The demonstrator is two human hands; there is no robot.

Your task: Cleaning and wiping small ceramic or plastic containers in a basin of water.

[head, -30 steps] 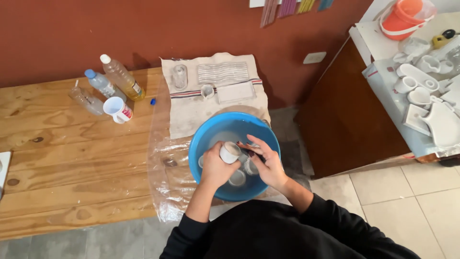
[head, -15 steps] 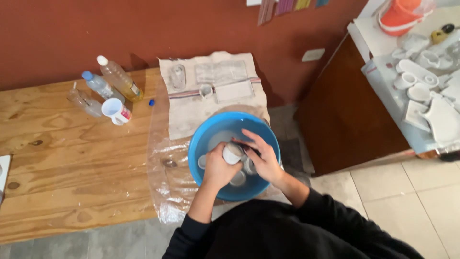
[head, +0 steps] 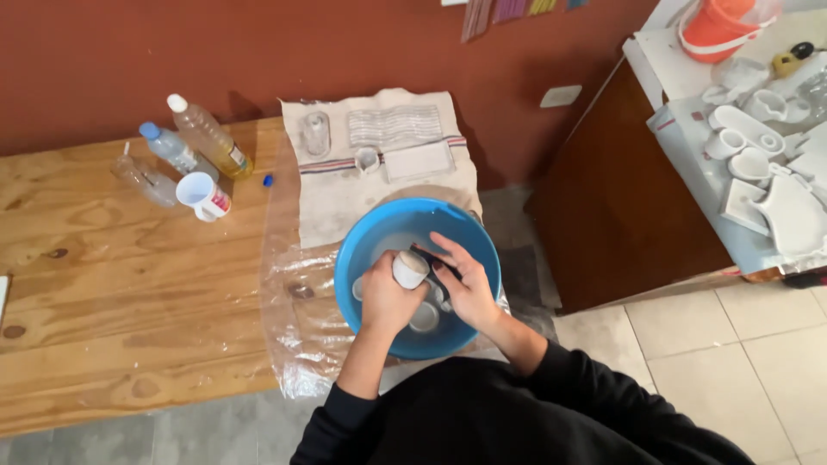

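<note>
Over the blue basin (head: 366, 250), which sits on clear plastic sheeting (head: 297, 331) at the near right edge of the wooden desk (head: 112, 284), the left hand (head: 386, 300) has its fingers wrapped around a small white cup (head: 410, 269). The right hand (head: 463, 288) is just beside it, its fingers closed narrowly on a dark tool (head: 431, 256) that touches the cup. Another small white piece (head: 424, 317) lies in the basin beneath. Far left on the desk stand plastic bottles (head: 207, 138) and a white mug (head: 201, 196).

Blue basin (head: 362, 245), white cup (head: 410, 269), striped cloth (head: 345, 202).
</note>
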